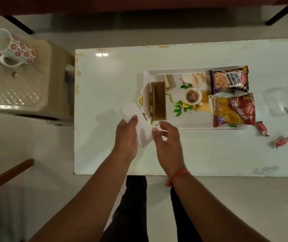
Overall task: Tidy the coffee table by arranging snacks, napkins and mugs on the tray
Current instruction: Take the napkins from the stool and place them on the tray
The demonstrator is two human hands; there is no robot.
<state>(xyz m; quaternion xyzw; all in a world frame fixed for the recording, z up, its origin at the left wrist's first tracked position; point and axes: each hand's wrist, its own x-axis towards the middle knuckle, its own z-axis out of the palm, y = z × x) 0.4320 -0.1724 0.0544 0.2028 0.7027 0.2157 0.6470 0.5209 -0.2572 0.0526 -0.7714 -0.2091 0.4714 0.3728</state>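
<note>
A white tray [178, 70] with a printed tea picture lies on the white coffee table [108, 81]. At its left end stands a brown napkin holder [159, 100]. A purple salted peanuts packet [229, 80] and a red and yellow snack packet [234, 110] lie at its right end. My left hand [126, 137] grips a stack of white napkins [139, 123] just left of the tray's near corner. My right hand [167, 142] hovers beside the napkins with fingers apart, over the tray's near rim. A white mug [12, 46] with red flowers stands on a stool at far left.
A beige plastic stool [34, 88] stands left of the table. Two small red candy wrappers [263, 128] [282, 142] lie on the table right of the tray. A clear plastic container [283, 102] sits at the far right. A wooden chair arm [6, 177] juts in at lower left.
</note>
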